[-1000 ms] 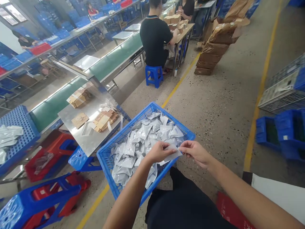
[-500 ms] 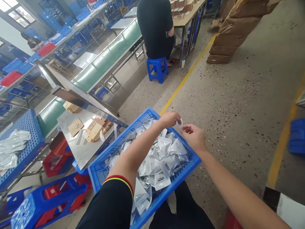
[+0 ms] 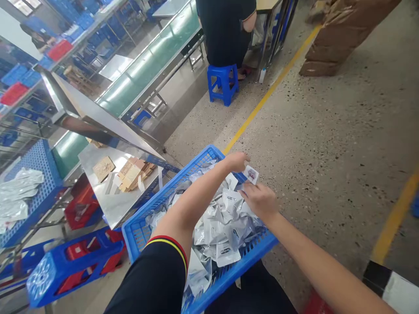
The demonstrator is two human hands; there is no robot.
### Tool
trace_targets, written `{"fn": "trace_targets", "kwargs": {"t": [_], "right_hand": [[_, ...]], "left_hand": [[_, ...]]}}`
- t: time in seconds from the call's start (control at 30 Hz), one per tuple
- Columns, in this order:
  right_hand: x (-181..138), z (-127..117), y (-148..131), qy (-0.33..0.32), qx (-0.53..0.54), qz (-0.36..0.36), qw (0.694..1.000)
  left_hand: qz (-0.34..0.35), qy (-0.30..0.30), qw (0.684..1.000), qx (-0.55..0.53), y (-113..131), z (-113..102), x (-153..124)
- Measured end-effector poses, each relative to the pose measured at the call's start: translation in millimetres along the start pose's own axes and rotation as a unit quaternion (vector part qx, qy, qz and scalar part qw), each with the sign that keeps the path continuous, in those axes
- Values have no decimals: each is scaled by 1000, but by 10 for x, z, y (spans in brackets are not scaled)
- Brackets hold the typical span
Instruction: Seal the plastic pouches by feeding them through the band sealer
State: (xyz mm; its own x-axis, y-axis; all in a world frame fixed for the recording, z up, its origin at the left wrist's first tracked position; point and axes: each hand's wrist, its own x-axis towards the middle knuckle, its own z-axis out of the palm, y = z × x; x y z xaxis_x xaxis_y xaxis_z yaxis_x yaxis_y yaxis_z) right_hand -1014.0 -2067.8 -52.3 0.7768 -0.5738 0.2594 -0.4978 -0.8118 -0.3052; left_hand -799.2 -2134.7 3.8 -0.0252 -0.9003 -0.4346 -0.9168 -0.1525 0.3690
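Note:
A small white square packet or card (image 3: 251,174) with a dark printed picture sits between my hands, above the far right rim of a blue plastic basket (image 3: 235,279). My left hand (image 3: 238,162) reaches across the basket, its curled fingers at the top corner of the white square. From below, my right hand (image 3: 263,201) pinches its lower edge, the fingertips partly hidden. Under my forearms the basket holds many small white pouches (image 3: 225,250) with black lettering, piled loosely.
To the left stand a metal table (image 3: 109,205) with flat cardboard pieces (image 3: 132,174), a blue crate (image 3: 54,170) with white bags, and a tipped blue stool (image 3: 68,266). Ahead, a person sits on a blue stool (image 3: 223,83) beside a green conveyor (image 3: 147,56). Brown wrapped stacks (image 3: 343,43) stand at right.
The white piece, curled and edge-on between my fingers before, now shows its flat printed face. My right hand has turned back-up and moved slightly down-left. The view has tilted downward a little.

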Motion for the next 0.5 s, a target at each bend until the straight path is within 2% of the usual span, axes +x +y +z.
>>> {"fn": "trace_targets", "kwargs": {"t": [0.07,0.13,0.17,0.2,0.23,0.3,0.33,0.4,0.47,0.5], "right_hand": [[-111,-86,35,-9,-9,-68,998],[-167,-157,95,-18,23,-65,997],[-164,-181,126,-24,46,-18,999],[-141,-195,153,-38,69,56,995],[-103,-200,172,-66,88,143,984],[-11,-183,183,-150,95,295,939],[29,-166,177,-192,85,333,919],[78,-122,160,-237,50,350,905],[98,-80,146,-227,4,338,913],[105,-65,133,-217,-23,325,920]], "left_hand": [[11,113,992,-47,-19,-61,-318],[24,257,959,-119,-72,-34,-816],[20,324,933,-154,-120,25,-1128],[5,363,917,-167,-185,118,-1473],[-16,389,905,-172,-269,249,-1846],[-75,439,878,-177,-489,623,-2641],[-124,472,855,-175,-615,861,-3046],[-300,535,779,-127,-857,1409,-3824],[-490,527,688,-94,-1017,1993,-4495],[-555,501,657,-100,-1052,2271,-4767]]}}
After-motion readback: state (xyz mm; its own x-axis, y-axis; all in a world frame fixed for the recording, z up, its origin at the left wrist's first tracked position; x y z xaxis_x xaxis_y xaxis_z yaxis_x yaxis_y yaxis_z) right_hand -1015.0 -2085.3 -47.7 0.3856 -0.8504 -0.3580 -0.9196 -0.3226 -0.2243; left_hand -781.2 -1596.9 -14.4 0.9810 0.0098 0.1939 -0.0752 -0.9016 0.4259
